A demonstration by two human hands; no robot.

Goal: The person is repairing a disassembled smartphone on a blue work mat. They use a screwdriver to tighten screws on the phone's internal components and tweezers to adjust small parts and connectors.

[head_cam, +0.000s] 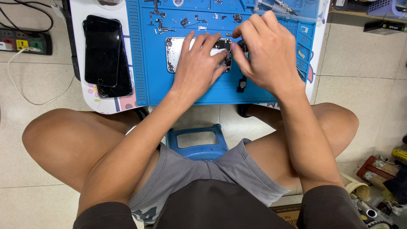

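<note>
We see a blue repair mat [144, 51] on a low white table [78, 42] over a pale tiled floor [360, 55]. In the mat's middle lies an opened phone housing [174, 55]. The left hand [197, 63] presses flat on it, fingers spread. The right hand [267, 51] curls just beside, fingertips pinched at the housing's right end; what they grip is hidden. Two dark phones [104, 51] are stacked at left, loose screws [159, 25] on the far side.

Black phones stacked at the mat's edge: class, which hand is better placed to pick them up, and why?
Probably the left. The left hand rests on the opened phone casing, on the side nearer the stacked black phones. The right hand works at the casing's far end, so it would have to cross over.
</note>
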